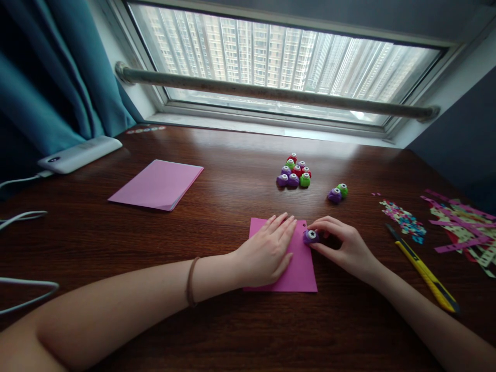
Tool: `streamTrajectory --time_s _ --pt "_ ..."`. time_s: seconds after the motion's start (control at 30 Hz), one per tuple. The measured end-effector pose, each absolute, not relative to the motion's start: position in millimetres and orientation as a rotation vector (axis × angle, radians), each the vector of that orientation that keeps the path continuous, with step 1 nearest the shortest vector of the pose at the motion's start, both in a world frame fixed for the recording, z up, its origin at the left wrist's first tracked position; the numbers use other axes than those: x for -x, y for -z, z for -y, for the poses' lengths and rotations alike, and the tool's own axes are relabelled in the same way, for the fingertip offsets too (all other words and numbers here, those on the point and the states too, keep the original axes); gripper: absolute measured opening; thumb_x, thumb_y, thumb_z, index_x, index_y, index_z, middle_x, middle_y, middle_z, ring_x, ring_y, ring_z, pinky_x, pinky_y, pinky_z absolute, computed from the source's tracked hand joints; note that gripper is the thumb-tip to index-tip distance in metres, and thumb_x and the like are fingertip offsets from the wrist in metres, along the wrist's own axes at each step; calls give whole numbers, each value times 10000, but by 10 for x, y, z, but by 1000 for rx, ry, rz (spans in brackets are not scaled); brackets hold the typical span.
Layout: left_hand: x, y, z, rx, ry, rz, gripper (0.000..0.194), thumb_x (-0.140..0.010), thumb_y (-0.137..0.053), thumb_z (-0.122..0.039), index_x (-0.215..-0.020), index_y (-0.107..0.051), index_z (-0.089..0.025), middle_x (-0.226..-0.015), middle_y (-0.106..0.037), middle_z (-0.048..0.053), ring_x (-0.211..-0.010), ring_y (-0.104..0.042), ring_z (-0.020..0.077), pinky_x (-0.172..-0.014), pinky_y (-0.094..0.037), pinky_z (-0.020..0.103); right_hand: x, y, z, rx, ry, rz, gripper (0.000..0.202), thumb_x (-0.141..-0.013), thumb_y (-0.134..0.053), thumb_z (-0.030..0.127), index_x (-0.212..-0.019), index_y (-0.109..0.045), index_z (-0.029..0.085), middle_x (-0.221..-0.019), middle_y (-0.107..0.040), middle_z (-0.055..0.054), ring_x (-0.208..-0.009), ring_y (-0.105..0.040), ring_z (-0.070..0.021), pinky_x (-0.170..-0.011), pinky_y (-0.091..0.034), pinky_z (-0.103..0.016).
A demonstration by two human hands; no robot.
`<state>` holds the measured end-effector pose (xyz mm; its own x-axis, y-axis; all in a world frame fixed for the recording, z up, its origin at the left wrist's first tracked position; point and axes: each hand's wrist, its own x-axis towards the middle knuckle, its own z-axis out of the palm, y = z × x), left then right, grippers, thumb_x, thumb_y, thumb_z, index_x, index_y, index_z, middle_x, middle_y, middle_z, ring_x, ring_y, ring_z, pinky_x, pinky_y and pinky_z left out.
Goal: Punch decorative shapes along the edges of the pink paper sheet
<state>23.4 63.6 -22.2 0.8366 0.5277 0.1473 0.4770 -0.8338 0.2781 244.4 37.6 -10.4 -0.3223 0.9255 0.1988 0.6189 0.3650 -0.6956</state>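
A bright pink sheet of paper lies on the brown wooden table. My left hand rests flat across it, fingers stretched toward its far edge. At the sheet's right edge, my right hand pinches a small purple craft punch between thumb and fingers. The punch has a white round top with a dark star on it and sits against the paper's edge. Just beyond it, a small dark punched hole shows near the far right corner of the sheet.
Several coloured punches stand grouped farther back, with a green punch and another purple one nearby. On the right lie confetti, a yellow utility knife and paper strips. Pink paper and a white power bank are left.
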Motion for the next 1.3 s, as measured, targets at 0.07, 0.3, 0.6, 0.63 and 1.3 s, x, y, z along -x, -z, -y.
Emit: streamTrajectory --time_s 0.07,0.3,0.6,0.63,1.3 --pt "-232 223 -634 -2785 -330 -774 586 -884 -374 -296 -1363 -215 3 -1425 -255 203 -1351 -139 296 -1100 -184 442 -2444 124 -376 1307 -682 2060 203 -773 -595 207 -975 -607 199 -953 -593 -45 -801 -564 -145 -688 -472 -248" --pt "-240 237 -635 -2784 -342 -772 595 -887 -381 -317 -1363 -213 -1 -1422 -261 204 -1352 -137 293 -1096 -195 451 -2436 151 -372 1277 -671 2078 233 -776 -598 225 -1008 -602 202 -969 -604 -49 -852 -577 -159 -745 -489 -260" --pt "-240 204 -627 -2802 -355 -774 656 -872 -428 -363 -1393 -176 -55 -1458 -185 171 -1359 -53 321 -1096 -136 489 -2434 186 -358 1311 -708 2054 309 -761 -619 184 -1063 -559 212 -947 -597 -29 -838 -563 -147 -756 -475 -269" --pt "-242 197 -623 -2811 -356 -773 664 -873 -429 -373 -1399 -163 -69 -1467 -165 157 -1360 -41 321 -1096 -125 495 -2431 195 -353 1311 -712 2042 342 -761 -624 195 -1092 -541 215 -959 -597 -30 -845 -565 -149 -759 -476 -274" --pt "-249 118 -569 -2969 -357 -705 695 -908 -405 -410 -1418 -42 -109 -1488 -74 10 -1362 87 282 -1082 25 546 -2457 167 -238 1136 201 2464 308 -821 -558 245 -1098 -548 110 -750 -561 -42 -684 -495 -148 -638 -403 -270"
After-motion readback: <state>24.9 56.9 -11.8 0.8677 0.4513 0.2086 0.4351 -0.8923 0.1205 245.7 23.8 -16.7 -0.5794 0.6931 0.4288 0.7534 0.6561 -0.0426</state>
